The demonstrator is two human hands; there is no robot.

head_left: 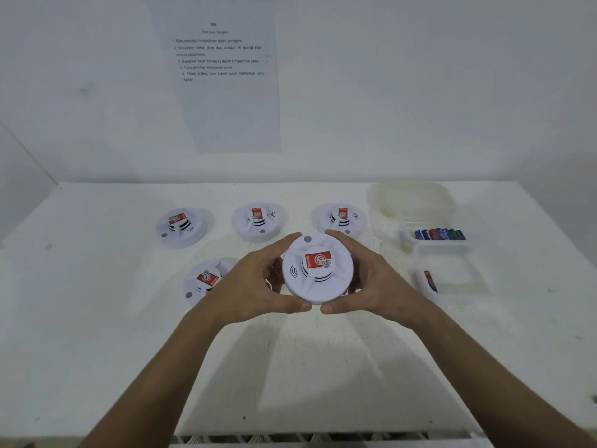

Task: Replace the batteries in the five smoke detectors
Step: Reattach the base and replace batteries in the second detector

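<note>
I am holding one smoke detector at the centre of the frame, face up with its red label towards me. My left hand and right hand are curling round its rim from either side, thumbs nearly meeting at the near edge. The four other detectors are sitting on the white table, three in a row above my hands and one at lower left. I judge I am starting on this unit: next I need to twist or turn it over to reach the battery cover. Fresh batteries are waiting in the clear tray at right.
</note>
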